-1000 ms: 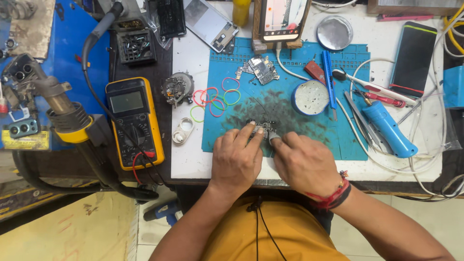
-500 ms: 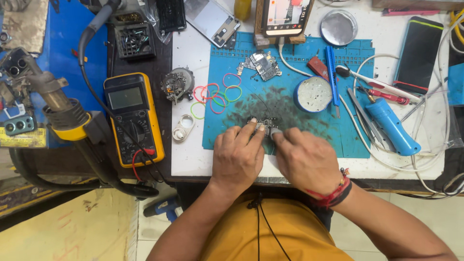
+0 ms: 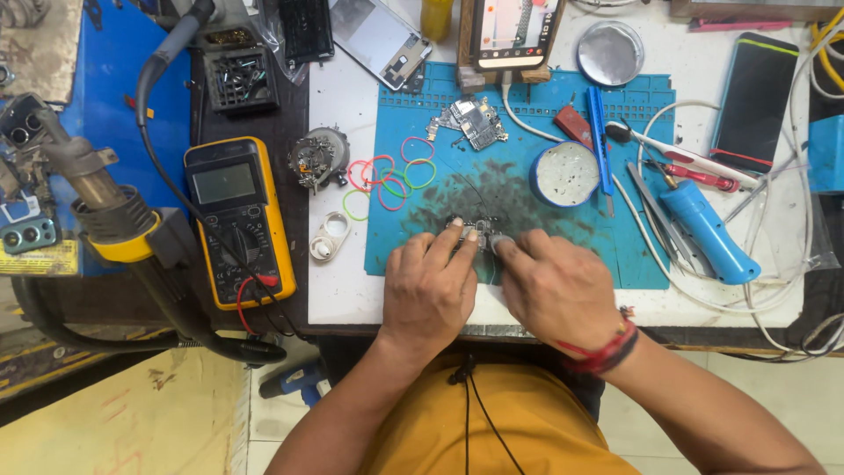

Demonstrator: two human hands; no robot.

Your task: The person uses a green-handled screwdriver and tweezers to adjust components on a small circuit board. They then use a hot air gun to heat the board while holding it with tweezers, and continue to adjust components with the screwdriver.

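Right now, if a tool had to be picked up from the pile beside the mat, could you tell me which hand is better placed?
Probably the right hand: the blue-handled tool and tweezers lie on its side, while the left hand steadies the small circuit board.

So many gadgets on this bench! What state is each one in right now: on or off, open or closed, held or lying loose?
Small circuit board: pinned on the blue mat under both hands' fingertips.
Left hand: fingers pressing on the board.
Right hand: fingertips touching the board.
Yellow multimeter: lying flat, screen blank.
Propped phone: screen lit.
Black phone: screen dark.
Round tin: open.
Second circuit board: lying loose.
Rubber bands: scattered loose.
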